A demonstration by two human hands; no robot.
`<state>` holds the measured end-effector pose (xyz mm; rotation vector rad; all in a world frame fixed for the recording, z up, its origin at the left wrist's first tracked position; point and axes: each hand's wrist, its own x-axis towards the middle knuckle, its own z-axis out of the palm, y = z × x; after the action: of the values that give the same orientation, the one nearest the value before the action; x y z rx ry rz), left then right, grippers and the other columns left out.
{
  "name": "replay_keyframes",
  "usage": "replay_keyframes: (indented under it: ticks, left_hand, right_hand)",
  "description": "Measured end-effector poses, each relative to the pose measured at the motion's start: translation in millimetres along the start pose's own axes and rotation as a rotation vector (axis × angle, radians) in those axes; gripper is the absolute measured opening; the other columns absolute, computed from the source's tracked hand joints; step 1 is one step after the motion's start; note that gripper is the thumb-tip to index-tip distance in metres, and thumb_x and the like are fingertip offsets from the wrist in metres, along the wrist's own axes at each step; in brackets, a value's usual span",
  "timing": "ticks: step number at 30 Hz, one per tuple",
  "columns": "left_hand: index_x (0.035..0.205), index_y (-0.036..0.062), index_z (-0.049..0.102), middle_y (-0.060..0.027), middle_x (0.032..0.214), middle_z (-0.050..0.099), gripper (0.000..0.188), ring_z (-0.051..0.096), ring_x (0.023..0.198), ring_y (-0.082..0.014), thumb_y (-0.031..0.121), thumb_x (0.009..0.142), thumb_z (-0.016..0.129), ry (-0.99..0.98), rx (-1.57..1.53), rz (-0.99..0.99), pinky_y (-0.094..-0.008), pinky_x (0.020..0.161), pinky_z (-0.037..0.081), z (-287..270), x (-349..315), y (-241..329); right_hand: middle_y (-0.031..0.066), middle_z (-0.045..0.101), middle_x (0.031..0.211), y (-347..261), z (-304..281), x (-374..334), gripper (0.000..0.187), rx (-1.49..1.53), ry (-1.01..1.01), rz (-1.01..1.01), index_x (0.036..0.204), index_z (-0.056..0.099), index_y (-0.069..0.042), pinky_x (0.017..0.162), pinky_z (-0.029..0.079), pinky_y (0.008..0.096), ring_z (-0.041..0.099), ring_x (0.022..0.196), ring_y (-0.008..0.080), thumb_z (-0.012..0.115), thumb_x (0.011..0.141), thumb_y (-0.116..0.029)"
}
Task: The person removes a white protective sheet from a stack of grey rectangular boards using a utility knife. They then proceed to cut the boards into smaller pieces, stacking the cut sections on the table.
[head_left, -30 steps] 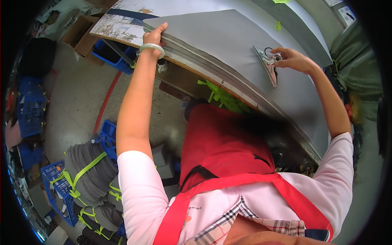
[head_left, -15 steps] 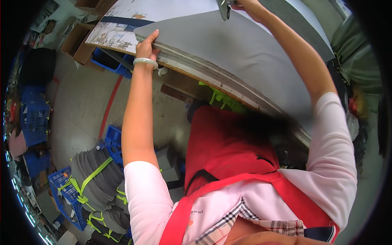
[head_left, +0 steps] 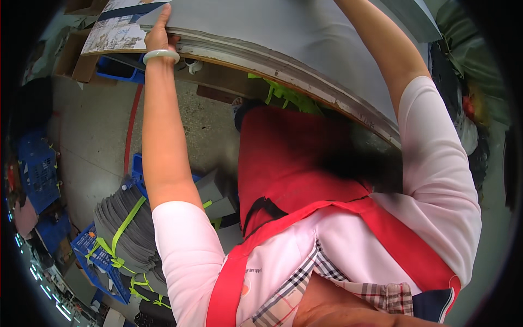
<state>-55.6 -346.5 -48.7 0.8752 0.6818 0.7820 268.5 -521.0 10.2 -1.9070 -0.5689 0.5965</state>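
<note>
A stack of grey sheets lies across the table at the top of the view, its layered near edge facing me. My left hand grips the left end of that edge, thumb on top and fingers curled at the side. A pale bangle circles the left wrist. My right forearm reaches past the upper edge of the picture over the sheets, so the right hand is out of sight, along with anything it holds.
Below the table hang bright green strips. On the floor at lower left stand a bundle of grey pieces tied with green bands and a blue crate. Cardboard boxes and a blue bin are at upper left.
The view has shifted, so the table and sheets sit higher in the picture. My right hand and the metal tool by it have left the view. The left hand keeps its grip.
</note>
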Motion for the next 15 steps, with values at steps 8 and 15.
replay_keyframes:
  ticks: [8, 15]
  left_hand:
    - [0.099, 0.0044, 0.063, -0.0071, 0.094, 0.066, 0.040, 0.065, 0.077, -0.0171, 0.022, 0.068, 0.082, 0.039, 0.057, -0.026, -0.0279, 0.057, 0.053, -8, 14, -5]
    - [0.101, 0.0047, 0.062, -0.0056, 0.094, 0.065, 0.038, 0.064, 0.079, -0.0168, 0.019, 0.071, 0.080, 0.045, 0.049, -0.037, -0.0256, 0.057, 0.052, -4, 12, -3]
  right_hand:
    - [0.0042, 0.055, 0.075, -10, 5, -20, 0.032, -0.141, 0.168, -0.166, 0.083, 0.062, -0.004, 0.060, 0.043, 0.0322, 0.050, 0.069, 0.0134, 0.056, 0.085, -0.035]
    - [0.0094, 0.060, 0.088, -18, -32, -75, 0.034, -0.256, -0.178, -0.243, 0.095, 0.064, -0.001, 0.069, 0.048, 0.0302, 0.056, 0.081, 0.0168, 0.062, 0.081, -0.033]
